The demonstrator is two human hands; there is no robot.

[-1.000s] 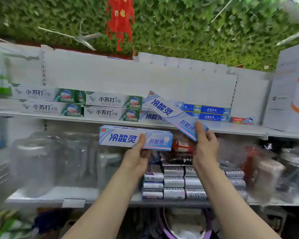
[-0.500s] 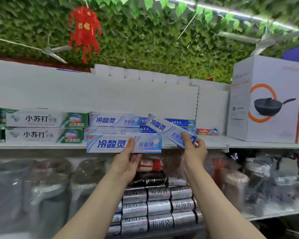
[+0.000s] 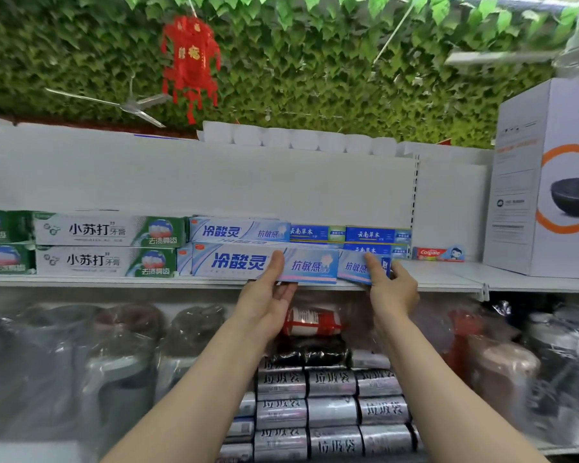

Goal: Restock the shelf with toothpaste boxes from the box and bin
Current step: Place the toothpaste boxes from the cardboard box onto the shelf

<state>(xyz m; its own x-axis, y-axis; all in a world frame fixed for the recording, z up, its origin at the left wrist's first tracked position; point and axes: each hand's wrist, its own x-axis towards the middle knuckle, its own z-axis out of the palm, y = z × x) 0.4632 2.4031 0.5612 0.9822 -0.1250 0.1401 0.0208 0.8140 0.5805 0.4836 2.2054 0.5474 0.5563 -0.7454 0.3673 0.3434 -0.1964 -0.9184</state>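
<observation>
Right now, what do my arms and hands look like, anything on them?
Both forearms are bare up to the frame's edge, no sleeves in view. The left hand and right hand wear no gloves. No watch, bracelet or ring shows on either wrist or on the fingers visible.

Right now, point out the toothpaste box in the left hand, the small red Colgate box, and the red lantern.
Left-hand toothpaste box (image 3: 248,262): head view, on its printed front face.
Red Colgate box (image 3: 437,253): head view, on the front, mid-length.
Red lantern (image 3: 189,58): head view, on its body, below the hanging cord.
</observation>
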